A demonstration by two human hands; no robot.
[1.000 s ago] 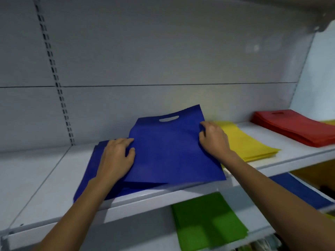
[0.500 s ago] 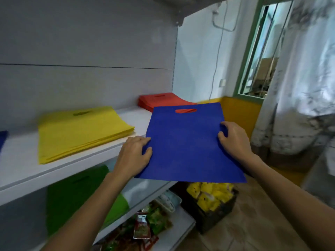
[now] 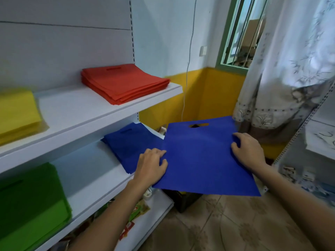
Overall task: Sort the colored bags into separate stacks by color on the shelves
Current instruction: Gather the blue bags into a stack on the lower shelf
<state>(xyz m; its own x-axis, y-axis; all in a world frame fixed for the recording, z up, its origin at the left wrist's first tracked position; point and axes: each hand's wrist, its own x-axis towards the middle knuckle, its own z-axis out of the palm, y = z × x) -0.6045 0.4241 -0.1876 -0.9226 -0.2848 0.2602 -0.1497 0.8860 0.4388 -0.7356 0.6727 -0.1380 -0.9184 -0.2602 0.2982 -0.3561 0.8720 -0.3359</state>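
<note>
Blue bag [image 3: 203,160], held flat and level in the air, just right of the blue stack [image 3: 130,145]. Green stack [image 3: 30,205] lies left of the blue stack on the same shelf [image 3: 94,178]. Red stack [image 3: 123,82] and yellow stack [image 3: 16,113] sit one shelf above it. Left hand [image 3: 151,167] fingers pinch the bag's left edge; right hand [image 3: 248,151] fingers pinch its right edge.
</note>
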